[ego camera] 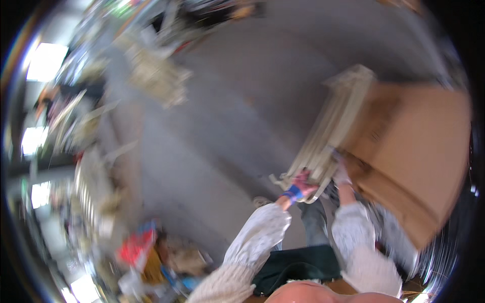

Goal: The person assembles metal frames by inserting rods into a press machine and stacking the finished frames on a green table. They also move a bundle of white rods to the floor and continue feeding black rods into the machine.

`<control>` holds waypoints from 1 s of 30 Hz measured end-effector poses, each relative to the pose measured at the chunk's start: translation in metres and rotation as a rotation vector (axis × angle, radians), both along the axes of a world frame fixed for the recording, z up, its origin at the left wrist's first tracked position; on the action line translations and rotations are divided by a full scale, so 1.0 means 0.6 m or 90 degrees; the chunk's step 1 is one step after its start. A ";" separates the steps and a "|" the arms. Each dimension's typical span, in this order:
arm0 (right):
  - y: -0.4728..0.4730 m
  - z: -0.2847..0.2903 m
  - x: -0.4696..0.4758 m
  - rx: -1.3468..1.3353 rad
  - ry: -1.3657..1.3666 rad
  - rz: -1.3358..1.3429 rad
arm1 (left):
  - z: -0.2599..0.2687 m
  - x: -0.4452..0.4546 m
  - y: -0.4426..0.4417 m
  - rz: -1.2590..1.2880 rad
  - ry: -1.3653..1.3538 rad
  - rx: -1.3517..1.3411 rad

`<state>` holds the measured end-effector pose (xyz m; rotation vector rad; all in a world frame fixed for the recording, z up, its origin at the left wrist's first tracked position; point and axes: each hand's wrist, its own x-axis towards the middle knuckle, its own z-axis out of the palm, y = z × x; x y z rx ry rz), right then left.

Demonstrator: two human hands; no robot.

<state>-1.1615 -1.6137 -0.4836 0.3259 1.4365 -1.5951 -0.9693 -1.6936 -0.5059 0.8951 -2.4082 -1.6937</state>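
Observation:
A long bundle of pale slats or strips, blurred, slants away from me, with loose ends curling at its near end. My left hand, in a pink glove with a blue cuff, grips that near end from above. On the bundle's right side is my right hand, gloved and smeared by motion, its fingers along the edge. Their exact grip is hard to make out. A large brown cardboard box stands right beside the bundle and my right hand. White patterned sleeves cover both forearms.
Grey floor stretches ahead and to the left. Another pale bundle lies on it at the upper left. Red, yellow and blue packaging is heaped at the lower left. Blurred clutter lines the left side. My shoe shows below the left hand.

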 end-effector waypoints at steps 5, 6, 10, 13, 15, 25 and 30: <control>0.089 -0.088 -0.040 -0.010 -0.029 -0.126 | -0.035 -0.071 0.002 -0.171 -0.054 -0.068; 0.120 -0.131 -0.038 0.004 0.001 -0.143 | -0.042 -0.073 0.008 -0.160 -0.049 -0.060; 0.104 -0.156 -0.040 0.022 -0.038 -0.170 | -0.088 -0.072 0.018 -0.149 -0.114 -0.098; 0.095 -0.124 -0.034 0.081 -0.057 -0.198 | -0.095 -0.081 0.037 -0.170 -0.185 -0.054; 0.075 -0.111 -0.030 0.115 -0.064 -0.219 | -0.126 -0.073 0.053 -0.159 -0.151 -0.123; -0.002 -0.003 0.011 0.768 0.285 0.101 | -0.045 0.017 0.115 -0.148 -0.232 -0.164; -0.018 0.088 0.075 0.675 0.780 0.859 | 0.065 0.160 0.092 -0.124 -0.311 -0.110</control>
